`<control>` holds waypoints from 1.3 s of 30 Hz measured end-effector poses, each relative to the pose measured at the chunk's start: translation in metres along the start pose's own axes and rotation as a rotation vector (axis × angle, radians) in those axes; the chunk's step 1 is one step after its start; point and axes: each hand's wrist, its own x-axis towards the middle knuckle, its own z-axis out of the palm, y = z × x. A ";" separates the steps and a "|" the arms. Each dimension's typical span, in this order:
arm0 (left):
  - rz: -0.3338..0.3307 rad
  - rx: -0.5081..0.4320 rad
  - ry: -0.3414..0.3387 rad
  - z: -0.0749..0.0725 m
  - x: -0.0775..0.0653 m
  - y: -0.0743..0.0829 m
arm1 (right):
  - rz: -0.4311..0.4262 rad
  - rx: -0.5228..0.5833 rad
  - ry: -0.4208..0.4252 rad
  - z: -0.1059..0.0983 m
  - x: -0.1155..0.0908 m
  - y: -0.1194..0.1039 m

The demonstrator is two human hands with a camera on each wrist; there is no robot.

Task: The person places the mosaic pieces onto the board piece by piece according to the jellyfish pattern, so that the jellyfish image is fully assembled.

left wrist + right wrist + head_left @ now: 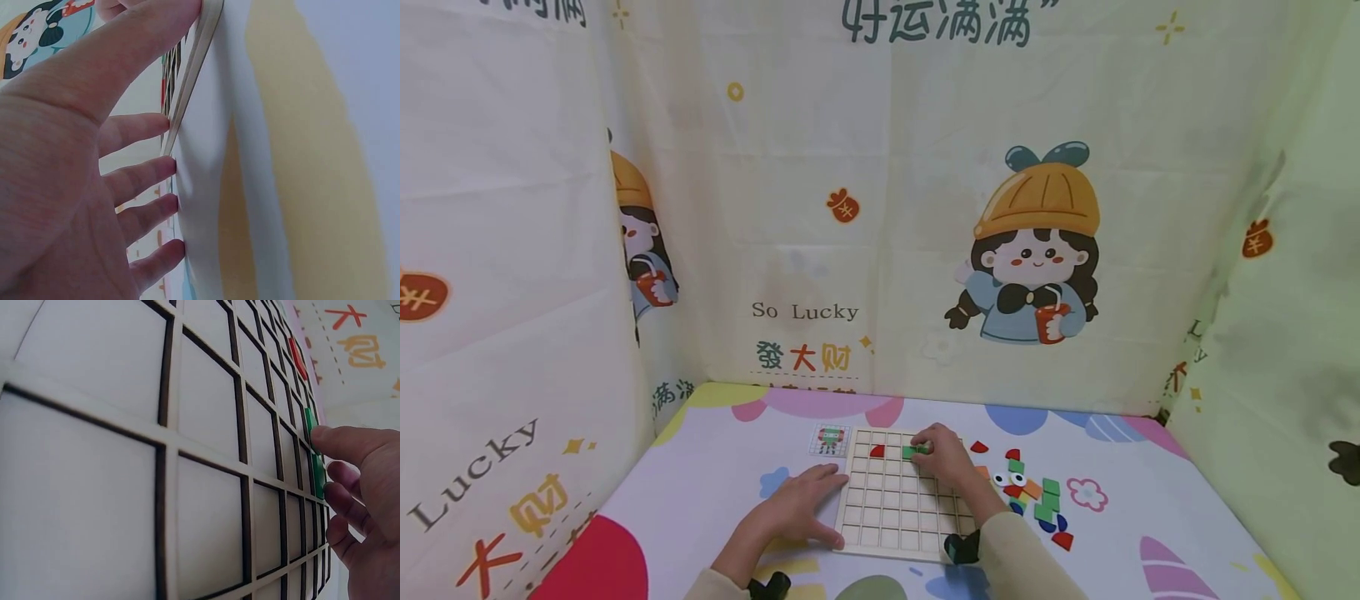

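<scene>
A pale wooden grid board (891, 500) lies on the table with a red curved piece (877, 451) in a cell near its far edge. To the right of that, a green square tile (908, 452) sits in the same row. My right hand (946, 457) is over the board there, its thumb and fingertips pinching a second green tile (319, 477) at the grid, beside the first green tile (309, 419). My left hand (801, 504) rests at the board's left side, fingers spread, thumb touching the near-left corner; the left wrist view shows the thumb against the board edge (199, 62).
A small picture card (831, 440) with a figure on a grid lies beyond the left hand. Right of the board are loose green tiles (1051, 493), red pieces (1063, 541), blue pieces (1047, 526), orange tiles and round eye pieces (1017, 479). Printed cloth walls (805, 250) surround the table.
</scene>
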 end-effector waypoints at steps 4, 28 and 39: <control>-0.006 -0.002 0.000 0.000 0.000 0.000 | -0.003 0.011 -0.005 -0.001 -0.001 0.001; -0.003 0.017 0.004 0.000 -0.002 0.003 | 0.053 0.104 0.055 -0.035 -0.024 0.027; 0.000 0.019 0.004 -0.001 -0.001 0.002 | 0.092 0.021 0.085 -0.056 -0.036 0.040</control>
